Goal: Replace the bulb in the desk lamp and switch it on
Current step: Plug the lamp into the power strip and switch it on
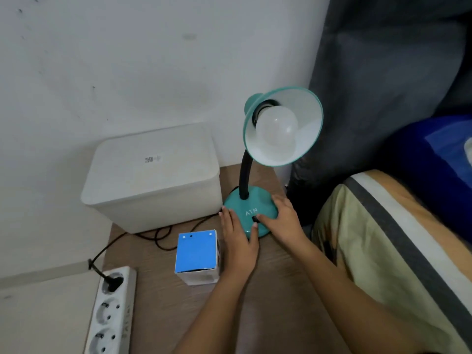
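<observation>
A teal desk lamp [245,205] stands on a wooden table, its shade [306,111] tilted toward me on a black gooseneck. A white bulb [277,131] sits in the socket and is unlit. My left hand [238,241] lies flat with fingers apart against the left front of the lamp base. My right hand [283,221] rests on the right side of the base, its thumb on the black switch [255,219]. A blue-and-white bulb box [196,254] stands just left of my left hand.
A white lidded bin [153,180] stands against the wall behind the box. The lamp's black cord [153,232] runs to a white power strip [112,310] at the table's left edge. A bed with dark pillows [383,238] borders the right.
</observation>
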Available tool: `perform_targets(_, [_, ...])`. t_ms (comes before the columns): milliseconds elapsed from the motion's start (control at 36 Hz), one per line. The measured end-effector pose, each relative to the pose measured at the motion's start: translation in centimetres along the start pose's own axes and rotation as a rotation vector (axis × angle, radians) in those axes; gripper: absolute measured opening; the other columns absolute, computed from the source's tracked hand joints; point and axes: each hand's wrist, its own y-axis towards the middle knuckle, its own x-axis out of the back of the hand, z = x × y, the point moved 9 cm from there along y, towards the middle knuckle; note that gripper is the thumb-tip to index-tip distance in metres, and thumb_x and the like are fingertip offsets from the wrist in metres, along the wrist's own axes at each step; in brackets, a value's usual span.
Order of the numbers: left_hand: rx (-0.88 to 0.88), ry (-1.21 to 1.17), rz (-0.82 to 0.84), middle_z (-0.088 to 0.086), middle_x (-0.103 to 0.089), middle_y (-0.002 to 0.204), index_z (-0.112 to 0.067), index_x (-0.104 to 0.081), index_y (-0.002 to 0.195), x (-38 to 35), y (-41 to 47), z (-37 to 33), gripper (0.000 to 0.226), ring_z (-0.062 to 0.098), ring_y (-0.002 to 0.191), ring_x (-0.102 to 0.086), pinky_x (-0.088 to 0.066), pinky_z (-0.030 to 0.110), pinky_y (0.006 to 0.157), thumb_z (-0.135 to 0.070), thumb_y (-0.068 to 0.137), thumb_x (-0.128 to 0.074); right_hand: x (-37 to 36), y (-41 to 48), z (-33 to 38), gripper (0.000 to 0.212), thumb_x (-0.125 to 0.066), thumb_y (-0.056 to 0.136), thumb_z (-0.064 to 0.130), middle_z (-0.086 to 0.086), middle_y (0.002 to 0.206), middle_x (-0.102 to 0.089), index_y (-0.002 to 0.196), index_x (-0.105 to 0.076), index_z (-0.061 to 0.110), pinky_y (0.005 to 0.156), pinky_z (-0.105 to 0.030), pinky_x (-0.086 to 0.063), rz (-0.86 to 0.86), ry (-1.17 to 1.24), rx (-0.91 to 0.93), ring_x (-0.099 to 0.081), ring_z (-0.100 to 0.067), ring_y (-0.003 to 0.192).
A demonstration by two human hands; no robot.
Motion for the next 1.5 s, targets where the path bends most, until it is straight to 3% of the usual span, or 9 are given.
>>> perform_targets(278, [-0.058,-0.051,0.026,0.010,0.005,0.158,-0.002,-0.006,0.147,0.0,-0.1,0.3,0.076,0.019,0.146,0.008,0.005,0.023,0.114,-0.043,0.091,-0.037,-0.7,0.0,-0.3,0.073,-0.069,0.080,0.022,-0.012,0.147,-0.032,0.141,-0.033,0.004,0.112,-0.025,-0.022,-0.017,0.063,-0.003,-0.031,-0.024,0.136])
perform_targets(444, [-0.077,-0.042,0.020,0.006,0.010,0.158,-0.007,-0.001,0.148,-0.1,-0.2,0.6,0.071,0.015,0.145,0.011,0.005,0.025,0.116,-0.036,0.097,-0.041,-0.7,0.0,-0.4,0.073,-0.071,0.079,0.020,-0.011,0.146,-0.033,0.140,-0.034,0.005,0.112,-0.026,-0.022,-0.036,0.069,-0.017,-0.032,-0.023,0.136])
perform_targets(639, [-0.059,-0.012,0.057,0.001,0.015,0.157,-0.010,0.002,0.148,-0.5,-0.3,1.0,0.078,0.011,0.144,0.017,0.007,0.025,0.116,-0.054,0.091,-0.026,-0.2,-0.2,0.0,0.060,-0.072,0.075,0.011,-0.008,0.137,-0.045,0.130,-0.050,0.011,0.092,-0.007,-0.023,-0.066,0.103,0.014,-0.040,-0.022,0.131])
perform_targets(750, [-0.057,-0.008,0.058,0.003,0.015,0.157,-0.011,0.003,0.148,-0.6,-0.3,1.2,0.078,0.012,0.144,0.017,0.010,0.022,0.113,-0.052,0.087,-0.023,-0.2,-0.3,-0.1,0.064,-0.073,0.076,0.013,-0.011,0.142,-0.041,0.133,-0.046,0.009,0.093,-0.004,-0.017,-0.078,0.079,0.012,-0.036,-0.022,0.134])
perform_targets(806, [-0.064,-0.005,0.064,0.003,0.015,0.157,-0.011,0.003,0.148,-0.6,-0.3,1.1,0.076,0.012,0.144,0.018,0.010,0.023,0.113,-0.050,0.089,-0.025,-0.3,-0.3,-0.2,0.065,-0.072,0.077,0.015,-0.011,0.145,-0.038,0.135,-0.043,0.008,0.094,-0.005,-0.017,-0.069,0.077,-0.001,-0.035,-0.022,0.135])
perform_targets(944, [-0.060,0.020,0.066,0.005,0.015,0.157,-0.010,0.002,0.148,-0.6,-0.3,1.1,0.078,0.014,0.144,0.016,0.011,0.023,0.113,-0.051,0.087,-0.022,-0.5,-0.6,-0.2,0.066,-0.069,0.080,0.020,-0.009,0.149,-0.033,0.139,-0.039,0.010,0.111,-0.026,-0.027,-0.050,0.064,-0.034,-0.033,-0.022,0.137])
perform_targets(1000, [-0.059,0.024,0.065,0.004,0.015,0.157,-0.010,0.004,0.148,-0.6,-0.3,1.2,0.080,0.014,0.144,0.017,0.011,0.023,0.113,-0.054,0.086,-0.020,-0.6,-0.6,-0.4,0.068,-0.069,0.080,0.023,-0.008,0.149,-0.033,0.139,-0.038,0.011,0.112,-0.029,-0.028,-0.058,0.065,-0.046,-0.032,-0.022,0.138])
perform_targets(1250, [-0.062,0.051,0.071,0.004,0.016,0.157,-0.011,0.004,0.148,-0.5,-0.3,1.1,0.080,0.014,0.144,0.017,0.010,0.025,0.115,-0.054,0.085,-0.020,-0.8,-0.4,-0.8,0.072,-0.072,0.077,0.025,-0.007,0.149,-0.034,0.139,-0.039,0.010,0.113,-0.029,-0.029,-0.090,0.132,-0.086,-0.034,-0.021,0.137])
perform_targets(1500, [-0.061,0.041,0.069,0.004,0.014,0.158,-0.010,0.004,0.148,-0.6,-0.3,1.1,0.079,0.015,0.145,0.016,0.009,0.026,0.116,-0.051,0.086,-0.023,-0.1,0.2,-0.8,0.069,-0.079,0.067,0.013,-0.011,0.137,-0.048,0.130,-0.051,0.004,0.100,-0.020,-0.033,-0.168,0.125,-0.134,-0.045,-0.024,0.127])
